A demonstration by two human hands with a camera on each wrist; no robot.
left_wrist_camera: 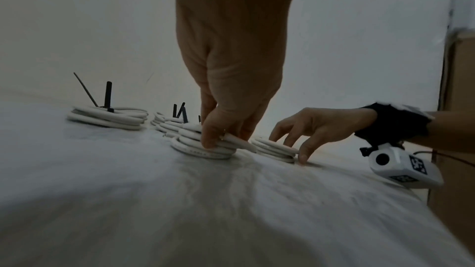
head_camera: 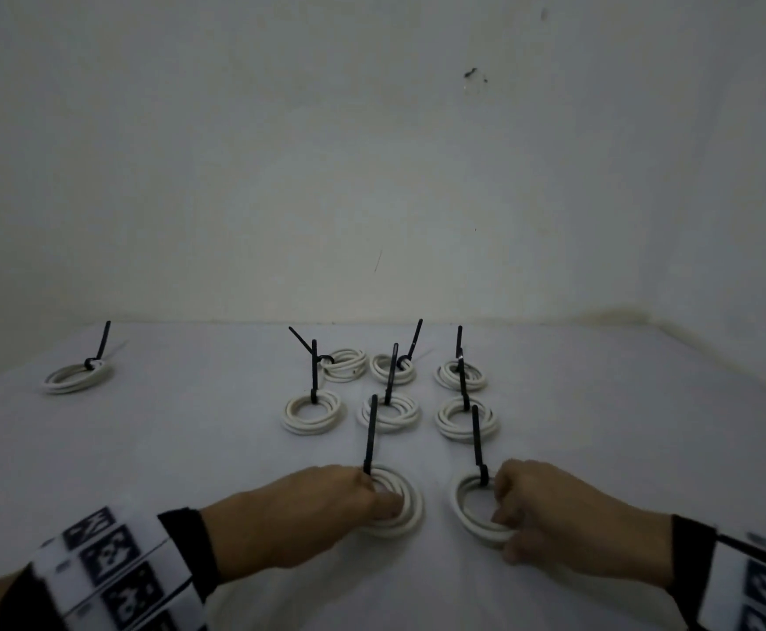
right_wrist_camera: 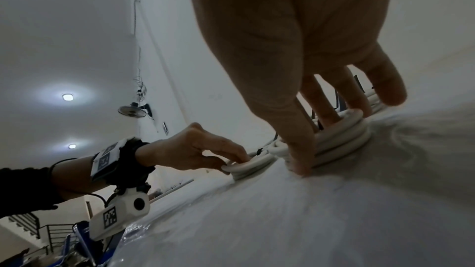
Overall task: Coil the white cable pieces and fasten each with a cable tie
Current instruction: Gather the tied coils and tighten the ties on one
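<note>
Currently, left hand [head_camera: 321, 507] grips one tied coil [head_camera: 410, 505], right hand [head_camera: 567, 516] another [head_camera: 467, 507]; bare worktop [head_camera: 167, 448] lies leftward.

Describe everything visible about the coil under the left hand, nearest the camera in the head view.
The near left coil is white round cable wound in several stacked loops, lying flat on the white table cover. A black cable tie binds its far edge, tail pointing up. The left hand grips its near side, fingers curled over the loops. It lies beside, apart from, the coil under the right hand.
</note>
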